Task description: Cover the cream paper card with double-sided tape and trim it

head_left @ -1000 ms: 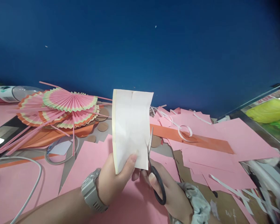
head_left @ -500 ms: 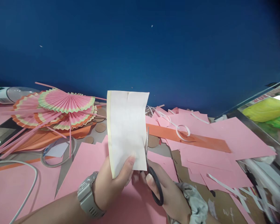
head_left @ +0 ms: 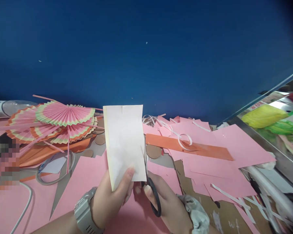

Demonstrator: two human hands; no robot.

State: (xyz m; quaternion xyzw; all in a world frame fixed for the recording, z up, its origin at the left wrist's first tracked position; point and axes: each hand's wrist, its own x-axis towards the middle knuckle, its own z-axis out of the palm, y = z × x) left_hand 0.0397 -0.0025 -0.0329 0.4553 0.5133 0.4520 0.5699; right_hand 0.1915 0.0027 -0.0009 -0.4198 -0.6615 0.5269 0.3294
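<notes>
My left hand (head_left: 114, 191), with a grey watch on its wrist, pinches the lower part of a white sheet of paper (head_left: 125, 139) with a pale yellow left edge. The sheet stands upright in front of me, its thumb side facing me. My right hand (head_left: 164, 198) has its fingers through the black handles of a pair of scissors (head_left: 156, 200). The blades run upward along the right edge of the paper; one lies partly behind it. A pale scrunchie is around my right wrist.
Pink folded paper fans (head_left: 65, 113) lie at the left, beside a plastic bottle (head_left: 17, 108) and a cable (head_left: 26, 204). Pink sheets (head_left: 217, 170), an orange strip (head_left: 210, 150) and white curled offcuts (head_left: 185, 141) cover the right. A blue panel (head_left: 146, 65) rises behind.
The whole view has shifted, so the hands, paper and table things sit a little further left and lower. Both hands keep their hold on the paper and scissors.
</notes>
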